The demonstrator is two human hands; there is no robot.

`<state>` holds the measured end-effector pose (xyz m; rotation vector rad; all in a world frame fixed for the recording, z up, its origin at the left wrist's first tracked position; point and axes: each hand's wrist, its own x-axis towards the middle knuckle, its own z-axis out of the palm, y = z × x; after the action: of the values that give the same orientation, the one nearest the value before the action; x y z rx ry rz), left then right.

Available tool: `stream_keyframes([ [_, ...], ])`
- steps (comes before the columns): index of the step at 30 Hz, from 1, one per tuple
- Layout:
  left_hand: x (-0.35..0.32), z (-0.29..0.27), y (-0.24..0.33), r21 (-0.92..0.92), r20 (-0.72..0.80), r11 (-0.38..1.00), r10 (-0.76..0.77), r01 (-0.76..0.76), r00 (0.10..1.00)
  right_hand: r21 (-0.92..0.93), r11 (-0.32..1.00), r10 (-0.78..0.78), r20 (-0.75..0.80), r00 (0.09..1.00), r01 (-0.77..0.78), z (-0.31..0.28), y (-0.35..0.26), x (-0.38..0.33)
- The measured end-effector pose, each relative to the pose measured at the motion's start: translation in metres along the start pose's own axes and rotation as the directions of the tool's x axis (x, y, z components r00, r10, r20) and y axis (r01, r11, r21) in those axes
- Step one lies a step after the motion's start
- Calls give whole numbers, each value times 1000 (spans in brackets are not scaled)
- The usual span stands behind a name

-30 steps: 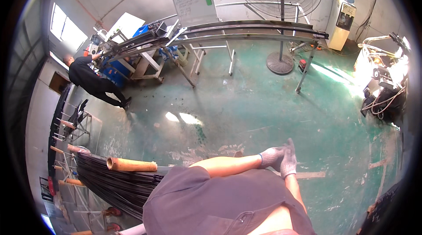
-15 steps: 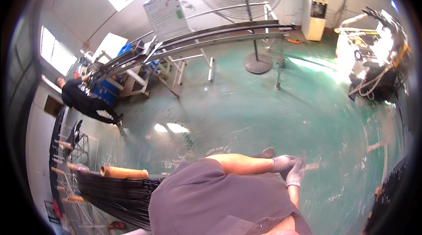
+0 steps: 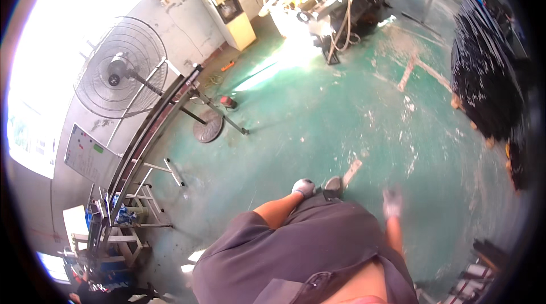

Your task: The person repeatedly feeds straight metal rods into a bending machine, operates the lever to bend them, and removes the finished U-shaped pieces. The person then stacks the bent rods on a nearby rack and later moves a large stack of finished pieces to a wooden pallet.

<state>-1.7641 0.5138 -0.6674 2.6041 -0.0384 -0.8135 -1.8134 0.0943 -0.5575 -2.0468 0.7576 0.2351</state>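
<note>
My left hand (image 3: 304, 188), in a pale knitted glove, hangs at my left side beside my shoe (image 3: 334, 185). Its fingers are curled into a loose fist and nothing shows in it. On the other side, my right hand (image 3: 392, 202), also gloved, is held low over the green floor (image 3: 284, 133). Motion smears its fingers, so their pose cannot be told. Neither hand touches any object that I can see. My dark shirt fills the lower middle of the view.
A long metal rail bench (image 3: 149, 127) runs down the left, beside a large standing fan (image 3: 116, 73) and a whiteboard (image 3: 88, 156). Farther back stand a water dispenser (image 3: 230, 14) and a machine with hoses (image 3: 335, 11). Stacked black strips (image 3: 483, 71) lie at right. A person (image 3: 108, 294) is at lower left.
My view has swung to the right, bringing the black stack further in. My hands, together before, are now apart, one on each side of my body.
</note>
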Motion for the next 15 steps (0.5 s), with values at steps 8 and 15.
stream_keyframes([
  [8, 92, -103, 78, -192, 121, 978, -62, 85, 991, -249, 884, 387, -91, 918, -397, -36, 157, 33],
  [15, 95, -106, 113, -334, 6, 916, -233, 222, 972, -193, 854, 491, -1, 871, -482, -60, 159, 86],
])
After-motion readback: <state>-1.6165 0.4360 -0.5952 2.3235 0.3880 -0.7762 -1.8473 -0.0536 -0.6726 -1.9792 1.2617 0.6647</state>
